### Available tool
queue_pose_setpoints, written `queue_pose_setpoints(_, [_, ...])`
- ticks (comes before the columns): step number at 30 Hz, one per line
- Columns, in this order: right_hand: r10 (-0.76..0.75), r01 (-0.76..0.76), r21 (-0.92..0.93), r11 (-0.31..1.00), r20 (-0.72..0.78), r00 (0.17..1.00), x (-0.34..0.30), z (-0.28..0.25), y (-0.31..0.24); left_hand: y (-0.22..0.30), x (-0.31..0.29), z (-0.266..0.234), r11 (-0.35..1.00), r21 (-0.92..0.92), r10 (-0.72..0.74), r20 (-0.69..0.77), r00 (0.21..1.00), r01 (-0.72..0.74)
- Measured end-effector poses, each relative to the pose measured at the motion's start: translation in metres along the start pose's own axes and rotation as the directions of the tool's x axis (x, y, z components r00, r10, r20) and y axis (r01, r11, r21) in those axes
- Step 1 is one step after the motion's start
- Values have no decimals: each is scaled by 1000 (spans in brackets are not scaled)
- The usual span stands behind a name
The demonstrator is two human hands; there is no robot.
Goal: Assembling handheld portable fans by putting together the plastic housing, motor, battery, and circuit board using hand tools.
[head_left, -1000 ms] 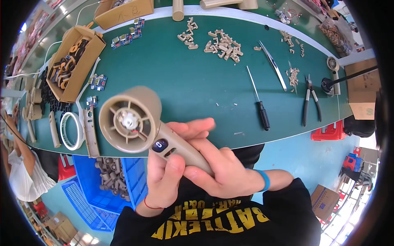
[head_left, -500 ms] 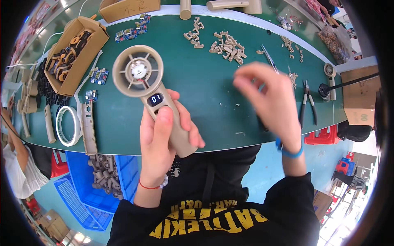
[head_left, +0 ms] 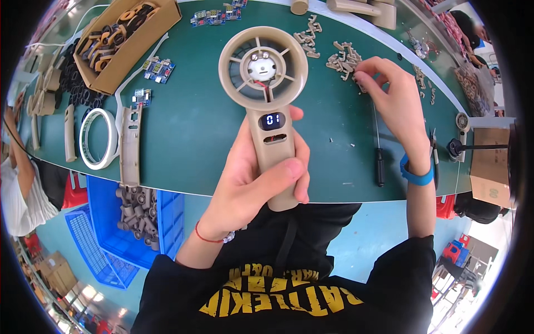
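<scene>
My left hand point(head_left: 267, 178) is wrapped round the handle of a beige handheld fan point(head_left: 272, 153), its round grille head upright and pointing away from me. A small display point(head_left: 272, 120) on the handle is lit, and the slot below it shows red wire inside. Over to the right, my right hand point(head_left: 395, 100) has thumb and forefinger pinched at the near edge of a pile of small beige plastic parts point(head_left: 343, 57). One small part point(head_left: 361, 87) shows at those fingertips, partly hidden by them.
A black-handled screwdriver point(head_left: 380, 167) lies below my right hand, with pliers point(head_left: 434, 147) beyond my wrist. Leftward are a white tape roll point(head_left: 84, 139), a beige handle shell point(head_left: 130, 147), circuit boards point(head_left: 158, 69) and a cardboard box point(head_left: 105, 83) of rings. A blue crate point(head_left: 171, 217) stands below the table.
The fan has come up and to the right in view, and my left thumb has slid down off the slot. My right hand has reached to the small parts and pinched there.
</scene>
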State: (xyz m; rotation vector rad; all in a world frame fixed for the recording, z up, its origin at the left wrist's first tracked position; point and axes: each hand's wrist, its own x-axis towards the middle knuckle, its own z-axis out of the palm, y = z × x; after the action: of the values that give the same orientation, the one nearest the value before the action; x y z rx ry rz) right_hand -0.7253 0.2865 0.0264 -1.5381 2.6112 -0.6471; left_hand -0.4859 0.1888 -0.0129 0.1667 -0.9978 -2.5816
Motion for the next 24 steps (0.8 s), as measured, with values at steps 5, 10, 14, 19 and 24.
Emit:
queue_pose_setpoints(5, [-56, 57, -47, 997, 28, 998, -2, -8, -7, 0, 0, -2, 1000, -6, 3, 31, 1000, -2])
queue_pose_setpoints(10, [-130, 137, -160, 978, 53, 990, -6, -7, -8, 2, -1, 2, 1000, 1, -14, 6, 1000, 14])
queue_pose_setpoints(14, [-160, 167, -188, 968, 50, 986, -3, -2, -5, 2, -1, 2, 999, 6, -33, 14, 999, 32])
queue_pose_setpoints(19, [-165, 172, -167, 971, 53, 985, 1, -4, 0, 3, -1, 2, 999, 17, -43, 25, 999, 42])
queue_pose_setpoints(24, [-66, 65, 42, 997, 10, 998, -2, -7, 3, 1, 0, 1, 999, 1, -37, 25, 999, 37])
